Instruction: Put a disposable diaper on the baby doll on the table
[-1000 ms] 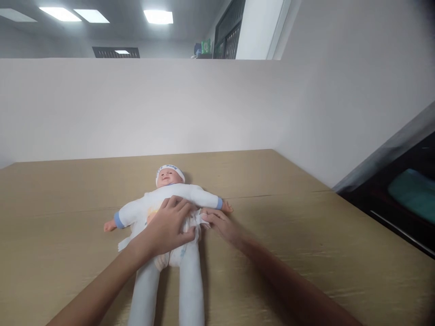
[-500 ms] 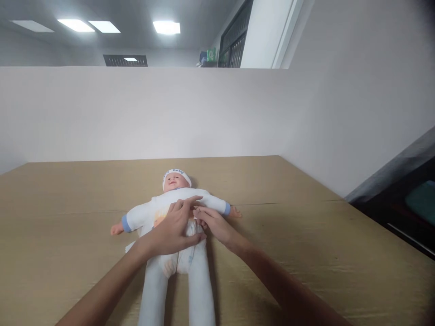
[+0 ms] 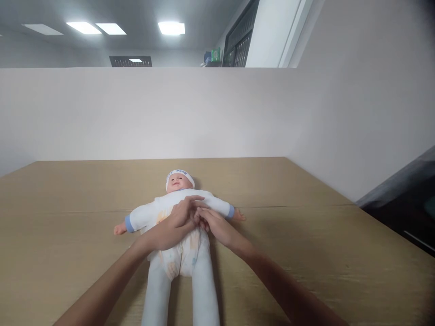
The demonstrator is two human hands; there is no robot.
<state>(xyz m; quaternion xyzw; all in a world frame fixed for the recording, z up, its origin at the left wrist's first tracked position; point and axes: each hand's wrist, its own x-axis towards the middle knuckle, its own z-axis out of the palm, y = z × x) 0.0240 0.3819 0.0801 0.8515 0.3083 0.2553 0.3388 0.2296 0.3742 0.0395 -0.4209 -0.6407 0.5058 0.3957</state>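
Note:
A baby doll [image 3: 183, 194] in a white top with blue cuffs lies on its back, head away from me and arms spread. It wears a printed diaper [image 3: 183, 260] round its hips, over pale legs. My left hand [image 3: 176, 222] lies across the belly, its index finger reaching out and its thumb drawn in at the diaper's waist. Against it, my right hand [image 3: 219, 226] has bent fingers pinched at the diaper's upper edge on the right side. The fingertips of both hands overlap there, and the bit of edge between them is mostly hidden.
The doll lies on a wide light-brown tabletop [image 3: 288, 253] with a seam across it. A pale partition wall [image 3: 152, 113] rises behind the table, and another wall [image 3: 356, 99] stands to the right. A dark object [image 3: 404, 208] sits beyond the right edge.
My left thumb has moved up from the diaper's front toward my right fingertips, uncovering more of the diaper. My right hand stays at its upper edge. The view has shifted slightly.

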